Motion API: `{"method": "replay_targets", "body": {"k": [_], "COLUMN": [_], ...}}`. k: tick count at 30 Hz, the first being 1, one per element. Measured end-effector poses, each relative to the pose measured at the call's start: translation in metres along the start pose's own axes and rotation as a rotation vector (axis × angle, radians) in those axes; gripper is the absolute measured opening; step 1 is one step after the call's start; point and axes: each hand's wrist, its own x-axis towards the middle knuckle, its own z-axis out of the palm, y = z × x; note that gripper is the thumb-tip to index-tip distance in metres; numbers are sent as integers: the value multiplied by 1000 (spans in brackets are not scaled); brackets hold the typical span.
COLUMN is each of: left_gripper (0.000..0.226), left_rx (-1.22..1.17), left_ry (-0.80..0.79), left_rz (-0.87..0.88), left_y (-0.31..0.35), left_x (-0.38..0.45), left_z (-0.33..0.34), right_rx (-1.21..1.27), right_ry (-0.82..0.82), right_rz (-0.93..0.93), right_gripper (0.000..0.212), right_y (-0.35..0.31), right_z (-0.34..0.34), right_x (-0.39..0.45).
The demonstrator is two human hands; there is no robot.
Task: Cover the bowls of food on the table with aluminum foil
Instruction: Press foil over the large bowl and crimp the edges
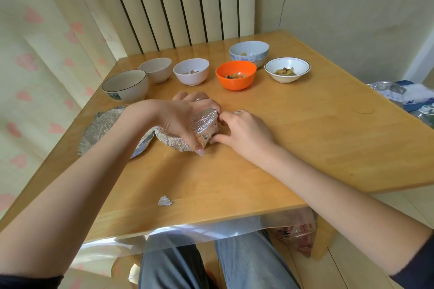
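Head view: left hand [185, 115] cupped over foil-wrapped bowl [202, 124] mid-table [305, 129], gripping foil. Right hand [244, 129] pinching foil edge at bowl's right side. Uncovered bowls in row behind: orange bowl [236, 75] among them. Foil scrap [165, 200] near front edge.

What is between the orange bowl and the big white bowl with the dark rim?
In the head view, two plain white bowls stand between the orange bowl and the dark-rimmed bowl.
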Motion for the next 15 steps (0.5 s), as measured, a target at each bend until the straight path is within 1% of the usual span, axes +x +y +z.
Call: {"method": "replay_targets", "body": {"k": [3, 7, 9, 11, 13, 15], "left_gripper": [93, 95, 96, 97, 96, 91], "left_rx": [-2, 2, 2, 1, 2, -7], "left_ry": [-1, -7, -13, -14, -14, -12], "left_rz": [7, 1, 0, 1, 5, 8], "left_y": [0, 0, 0, -1, -1, -1], "left_x": [1, 2, 2, 3, 3, 3], "left_z": [1, 1, 0, 0, 0, 0], "right_rx": [25, 172, 199, 110, -63, -175], "right_ry": [-4, -34, -57, -71, -42, -24], "right_rz": [-47, -72, -85, -110, -142, -154], "right_gripper": [43, 34, 29, 28, 29, 37], "right_y": [3, 11, 14, 15, 17, 18], "right_z": [-1, -3, -7, -12, -18, -24], "right_x": [0, 6, 11, 16, 21, 28]}}
